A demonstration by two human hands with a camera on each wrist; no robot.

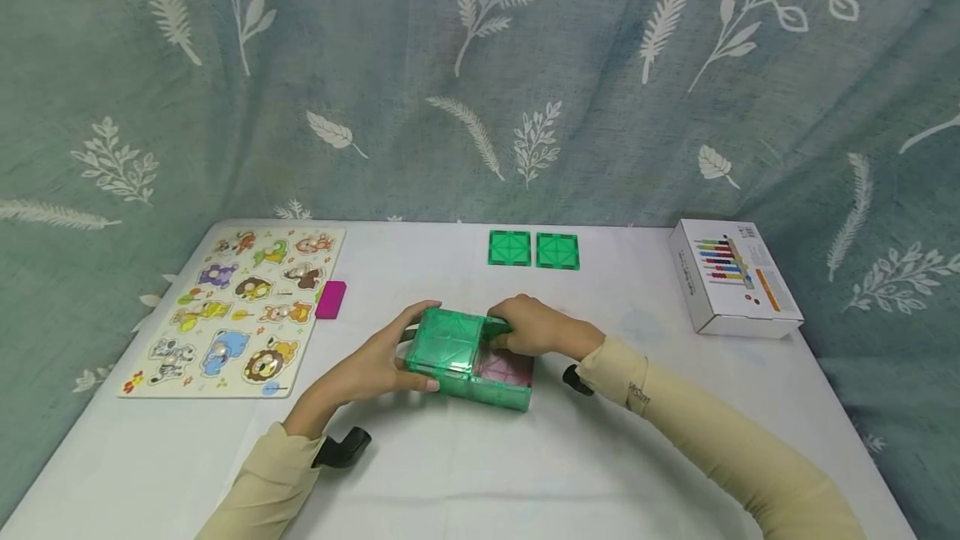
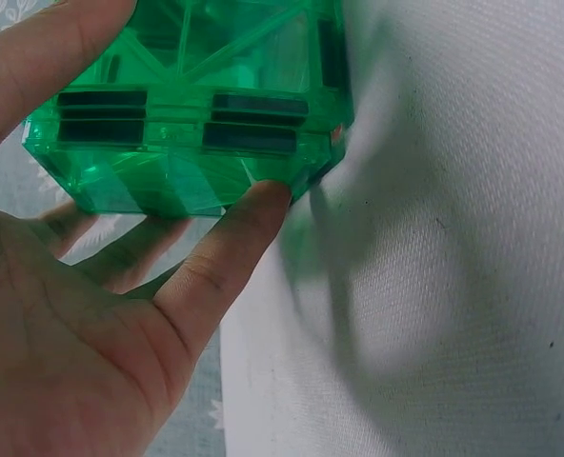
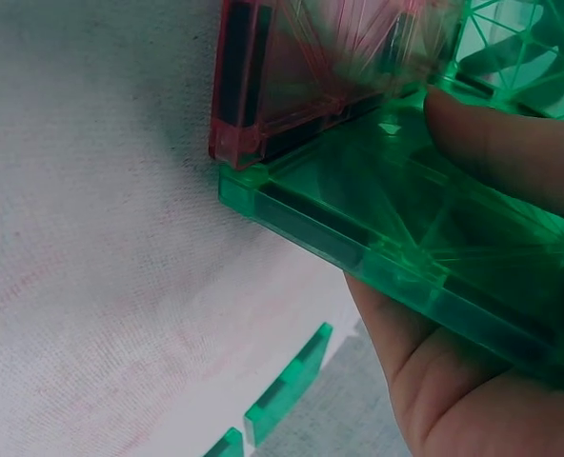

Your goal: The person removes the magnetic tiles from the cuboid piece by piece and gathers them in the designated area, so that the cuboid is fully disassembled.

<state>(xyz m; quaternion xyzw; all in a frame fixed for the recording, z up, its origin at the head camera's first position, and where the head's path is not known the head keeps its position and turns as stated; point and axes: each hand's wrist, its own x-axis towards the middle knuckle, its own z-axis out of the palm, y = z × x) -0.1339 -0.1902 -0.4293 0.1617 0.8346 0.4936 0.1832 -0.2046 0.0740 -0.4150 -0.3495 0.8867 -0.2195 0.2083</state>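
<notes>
A see-through green box of magnetic tiles (image 1: 450, 338) sits at the middle of the table. My left hand (image 1: 367, 369) grips its left end; in the left wrist view the thumb lies along one side and the fingers (image 2: 225, 257) along another. On the box's right half, a pink tile (image 1: 504, 367) lies low between green walls. My right hand (image 1: 538, 326) pinches a green tile (image 3: 377, 209) at the back of that half, thumb on the inner face and fingers behind. In the right wrist view this tile's edge meets the pink tile (image 3: 311, 76).
Two loose green square tiles (image 1: 510, 248) lie at the back of the table. An animal peg puzzle board (image 1: 176, 382) is at the left, with a magenta block (image 1: 331, 300) by its right edge. A white box (image 1: 720, 307) with a printed abacus picture stands at the back right.
</notes>
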